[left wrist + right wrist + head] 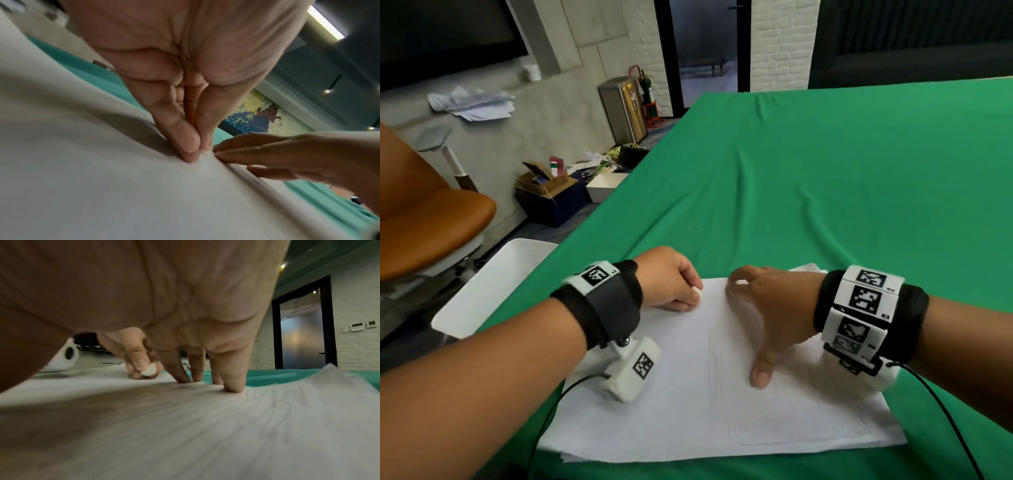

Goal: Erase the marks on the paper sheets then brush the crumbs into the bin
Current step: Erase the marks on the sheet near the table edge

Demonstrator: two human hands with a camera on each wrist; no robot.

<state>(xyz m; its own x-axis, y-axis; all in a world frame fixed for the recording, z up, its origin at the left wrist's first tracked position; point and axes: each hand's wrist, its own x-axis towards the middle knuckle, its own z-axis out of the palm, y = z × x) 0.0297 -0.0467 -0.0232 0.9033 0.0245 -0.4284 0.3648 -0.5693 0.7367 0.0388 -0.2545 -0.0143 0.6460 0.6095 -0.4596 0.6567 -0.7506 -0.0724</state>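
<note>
White eraser (697,292) pinched in left hand (671,279) fingertips, pressed at far edge of paper sheets (709,394). Right hand (767,301) fingers spread straight, pinning the stack. Sheets on green tablecloth (825,178), near edge. White bin (493,284) beside table's left edge.

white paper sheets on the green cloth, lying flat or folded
Spread flat: the white paper sheets lie unfolded on the green cloth, right hand pressing them down.

Eraser (697,292) mostly behind fingers (681,301)
</note>
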